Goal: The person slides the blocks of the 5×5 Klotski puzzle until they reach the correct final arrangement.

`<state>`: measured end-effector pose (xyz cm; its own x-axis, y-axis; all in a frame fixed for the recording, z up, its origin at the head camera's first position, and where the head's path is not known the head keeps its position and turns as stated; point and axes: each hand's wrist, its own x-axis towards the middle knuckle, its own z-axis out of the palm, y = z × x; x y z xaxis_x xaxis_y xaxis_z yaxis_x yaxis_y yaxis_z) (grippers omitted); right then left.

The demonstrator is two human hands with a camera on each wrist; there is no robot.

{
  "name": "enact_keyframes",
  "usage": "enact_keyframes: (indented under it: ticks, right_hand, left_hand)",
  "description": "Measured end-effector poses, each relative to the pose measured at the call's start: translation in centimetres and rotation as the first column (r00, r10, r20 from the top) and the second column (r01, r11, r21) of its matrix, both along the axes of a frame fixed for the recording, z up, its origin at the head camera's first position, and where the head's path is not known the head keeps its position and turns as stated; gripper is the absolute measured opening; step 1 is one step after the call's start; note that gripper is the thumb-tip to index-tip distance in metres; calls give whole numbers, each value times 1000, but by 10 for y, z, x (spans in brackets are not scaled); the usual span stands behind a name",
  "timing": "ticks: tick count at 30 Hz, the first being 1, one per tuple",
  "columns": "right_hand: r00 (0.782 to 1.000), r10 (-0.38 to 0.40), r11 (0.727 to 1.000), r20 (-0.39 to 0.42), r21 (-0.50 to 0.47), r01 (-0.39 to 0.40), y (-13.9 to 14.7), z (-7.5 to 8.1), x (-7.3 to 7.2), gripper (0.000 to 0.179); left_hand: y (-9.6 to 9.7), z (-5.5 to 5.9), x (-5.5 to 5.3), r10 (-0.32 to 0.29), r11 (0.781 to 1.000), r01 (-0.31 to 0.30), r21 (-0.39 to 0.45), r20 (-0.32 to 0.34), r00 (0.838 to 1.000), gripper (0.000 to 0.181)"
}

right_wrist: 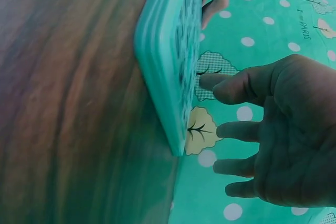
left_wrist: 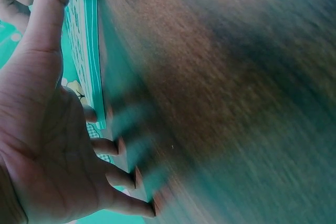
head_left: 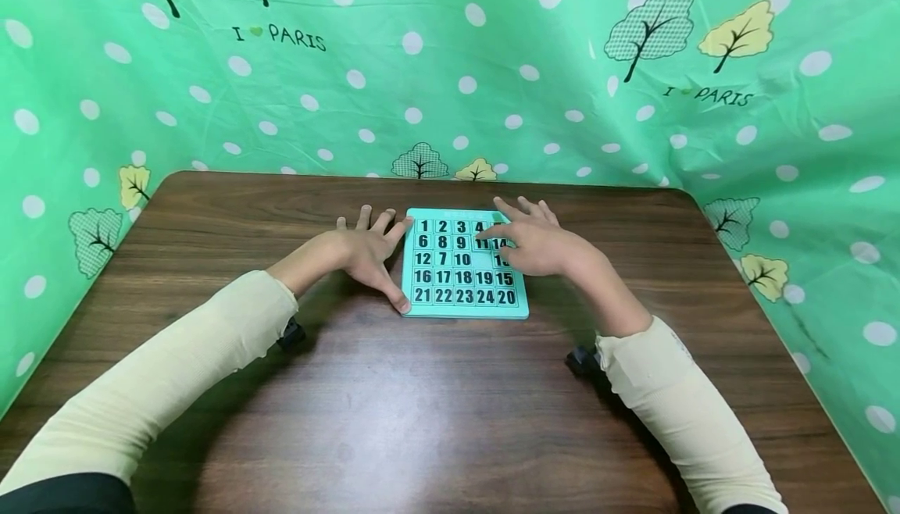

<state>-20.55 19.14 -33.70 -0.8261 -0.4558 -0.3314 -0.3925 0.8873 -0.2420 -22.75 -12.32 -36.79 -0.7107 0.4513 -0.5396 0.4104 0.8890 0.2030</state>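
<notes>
A turquoise number slide puzzle (head_left: 453,268) lies flat on the brown table, its tiles printed with black numbers. Its third row shows a blank gap right of the 10. My left hand (head_left: 367,252) is spread along the left edge, thumb at the near left corner and index fingertip at the far left corner; its other fingers reach onto the table. Over the right side of the board is my right hand (head_left: 537,244), index finger extended with its tip right at the 11 tile (head_left: 483,244). That hand hides part of the 4, 5 and the tile right of the gap.
The wooden table (head_left: 394,405) extends around the puzzle on all sides. Behind its far edge hangs a green cloth (head_left: 436,53) with white dots and printed trees. Dark wrist devices, one of them a black block (head_left: 583,362), sit under the pale sleeves.
</notes>
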Motion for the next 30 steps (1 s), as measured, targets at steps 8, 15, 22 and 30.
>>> enact_keyframes:
  ticks: [8,15,22,30]
  right_hand:
    - [999,45,998,13,-49,-44,0,1,5,44]
    - [995,95,995,-27,-38,-96,-25,-6,-3,54]
    - [998,52,998,-27,-42,-53,-25,-5,-5,47]
    - [999,-3,1000,-43,-23,2,-10,-2,-7,47]
  left_hand:
    - [3,1,-1,-13,1000,13,-12,-4,1000,163]
    - [2,1,-1,-6,1000,6,-20,-3,1000,163]
    - [2,0,0,-2,1000,2,-17,0,1000,164]
    - [1,0,-1,-3,1000,3,-15,-1,1000,164]
